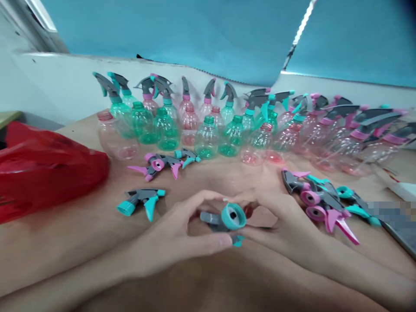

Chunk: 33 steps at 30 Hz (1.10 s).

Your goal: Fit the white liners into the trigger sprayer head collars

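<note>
Between my two hands is a grey and teal trigger spray head, its round teal collar facing up toward me. My left hand grips it from the left, thumb along the near side and fingers curled over the far side. My right hand closes around it from the right, with its fingertips partly hidden behind the collar. A similar teal spray head lies left of my left hand. Right of my right hand, a pile of pink and teal spray heads rests on the table.
Pink and green clear bottles stand in rows at the back, many topped with spray heads. A few loose spray heads lie before them. A red plastic bag sits at left, a dark flat device at right.
</note>
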Each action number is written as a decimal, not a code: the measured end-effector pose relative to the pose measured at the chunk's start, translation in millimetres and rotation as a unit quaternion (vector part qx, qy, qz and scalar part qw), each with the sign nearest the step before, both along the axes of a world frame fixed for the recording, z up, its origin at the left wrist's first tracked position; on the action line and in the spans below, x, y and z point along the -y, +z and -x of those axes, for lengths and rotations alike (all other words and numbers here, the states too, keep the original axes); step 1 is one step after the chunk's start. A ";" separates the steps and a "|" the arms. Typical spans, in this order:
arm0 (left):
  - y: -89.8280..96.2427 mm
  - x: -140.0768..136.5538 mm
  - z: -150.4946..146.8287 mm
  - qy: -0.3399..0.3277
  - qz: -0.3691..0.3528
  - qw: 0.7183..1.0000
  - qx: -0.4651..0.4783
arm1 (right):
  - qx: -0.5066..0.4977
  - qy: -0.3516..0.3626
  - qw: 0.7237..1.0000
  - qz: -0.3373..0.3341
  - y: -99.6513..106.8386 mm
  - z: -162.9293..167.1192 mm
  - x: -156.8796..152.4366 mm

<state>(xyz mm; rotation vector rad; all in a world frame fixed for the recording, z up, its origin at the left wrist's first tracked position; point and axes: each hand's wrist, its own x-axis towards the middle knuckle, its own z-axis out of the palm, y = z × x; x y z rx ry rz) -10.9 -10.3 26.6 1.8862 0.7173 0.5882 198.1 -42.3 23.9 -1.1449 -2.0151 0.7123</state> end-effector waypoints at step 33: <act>-48.8 -1.6 -48.9 0.002 -0.361 0.933 0.006 | 0.036 -0.019 0.995 0.096 1.7 -30.1 18.8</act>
